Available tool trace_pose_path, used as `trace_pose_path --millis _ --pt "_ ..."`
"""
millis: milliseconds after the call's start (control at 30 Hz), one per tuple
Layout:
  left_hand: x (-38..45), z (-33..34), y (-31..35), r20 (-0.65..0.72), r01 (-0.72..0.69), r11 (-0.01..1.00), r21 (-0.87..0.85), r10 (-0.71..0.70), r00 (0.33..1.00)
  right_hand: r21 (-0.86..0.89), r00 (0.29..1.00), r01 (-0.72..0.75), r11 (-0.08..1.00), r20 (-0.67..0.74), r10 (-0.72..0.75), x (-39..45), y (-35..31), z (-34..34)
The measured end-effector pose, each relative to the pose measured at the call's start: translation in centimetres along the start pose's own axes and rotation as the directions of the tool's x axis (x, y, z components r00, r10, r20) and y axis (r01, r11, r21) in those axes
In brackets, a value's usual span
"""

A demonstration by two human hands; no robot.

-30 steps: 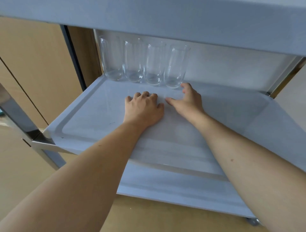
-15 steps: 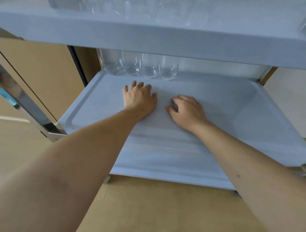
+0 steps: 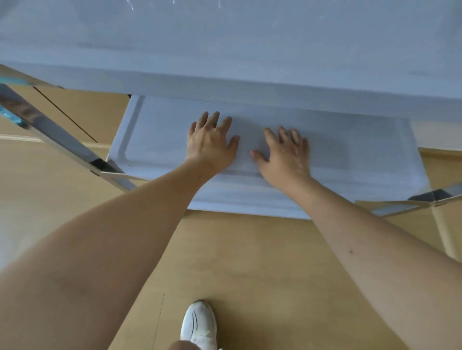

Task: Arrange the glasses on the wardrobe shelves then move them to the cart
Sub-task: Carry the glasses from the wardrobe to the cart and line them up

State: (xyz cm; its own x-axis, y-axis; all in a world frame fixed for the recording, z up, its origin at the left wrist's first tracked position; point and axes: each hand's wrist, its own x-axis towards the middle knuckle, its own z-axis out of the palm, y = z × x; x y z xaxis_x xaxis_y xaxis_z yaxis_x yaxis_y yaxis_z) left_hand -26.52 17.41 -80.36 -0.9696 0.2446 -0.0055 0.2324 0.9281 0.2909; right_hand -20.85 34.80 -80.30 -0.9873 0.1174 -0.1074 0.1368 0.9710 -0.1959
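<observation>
Glasses were almost hidden from me: only a few faint glints showed at the far edge of the cart's upper shelf, too blurred to count or to say how they stood. That shelf filled the top of my view, and its front edge covered the back part of the lower shelf.

On the lower shelf, my left hand lay palm down, fingers straight and spread, holding nothing. My right hand rested just beside it, also flat and fingers a little apart, the two thumbs near but not touching. Both were close to the middle of the shelf's front edge.

The raised rim along the left edge was bare, and the surface to the right of my right hand was free up to the right edge. A metal frame leg slanted at the front left corner. Below, a white shoe stood on the tan floor.
</observation>
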Motion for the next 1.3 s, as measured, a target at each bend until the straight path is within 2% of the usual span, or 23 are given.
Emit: trace_pose_path --millis 367,533,700,1000,1300 --pt "-10.6 -4.8 3.0 0.191 0.026 0.999 -0.019 -0.021 0.981 0.018 0.985 -0.055 0.998 0.167 0.051 -10.1 0.2 -4.4" --pt "-15.2 -9.1 5.4 0.254 0.045 0.998 -0.054 -0.03 0.967 0.074 0.961 -0.148 0.986 0.245 0.126 -15.2 0.1 -8.3" --pt "-18.6 -13.6 8.7 0.283 0.036 0.997 -0.071 -0.014 0.959 0.075 0.949 -0.177 0.981 0.276 0.15 -19.4 0.2 -13.5" --pt "-21.3 -24.5 16.4 0.261 -0.027 0.997 -0.073 0.045 0.964 0.15 0.959 -0.216 0.965 0.219 0.181 -24.6 0.8 -25.2" --pt "-20.5 -34.3 26.8 0.189 -0.221 0.975 -0.022 0.222 0.957 0.198 0.964 -0.261 0.945 0.11 0.243 -28.2 3.9 -37.6"
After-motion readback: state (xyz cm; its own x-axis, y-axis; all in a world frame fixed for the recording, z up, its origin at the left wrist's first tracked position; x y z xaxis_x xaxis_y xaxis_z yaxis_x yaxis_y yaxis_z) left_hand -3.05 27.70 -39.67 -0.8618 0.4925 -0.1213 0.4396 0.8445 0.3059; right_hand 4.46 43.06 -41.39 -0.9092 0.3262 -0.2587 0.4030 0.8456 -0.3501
